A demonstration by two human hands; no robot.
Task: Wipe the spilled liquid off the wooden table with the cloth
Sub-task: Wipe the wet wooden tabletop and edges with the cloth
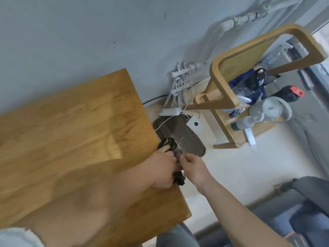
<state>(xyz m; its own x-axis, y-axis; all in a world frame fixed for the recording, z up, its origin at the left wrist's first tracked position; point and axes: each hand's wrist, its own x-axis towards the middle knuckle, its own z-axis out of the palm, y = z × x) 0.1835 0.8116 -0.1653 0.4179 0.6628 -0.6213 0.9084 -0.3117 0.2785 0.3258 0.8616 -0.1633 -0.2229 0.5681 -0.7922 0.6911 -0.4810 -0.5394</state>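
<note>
The left hand [162, 169] and right hand [194, 168] both clutch the bunched dark cloth [179, 178] between them at the wooden table [71, 125] edge. The tabletop lies to their left, nearer the left hand; no spill can be made out.

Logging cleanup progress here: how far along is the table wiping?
No spill shows on the wooden table, though the picture is blurred, so wiping may be done. In hand: the left hand and right hand grip the dark cloth at the table's edge, near a ribbed tray. Left: recheck for wet patches.

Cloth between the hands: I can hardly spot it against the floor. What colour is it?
The cloth is dark, almost black; head view.
</note>
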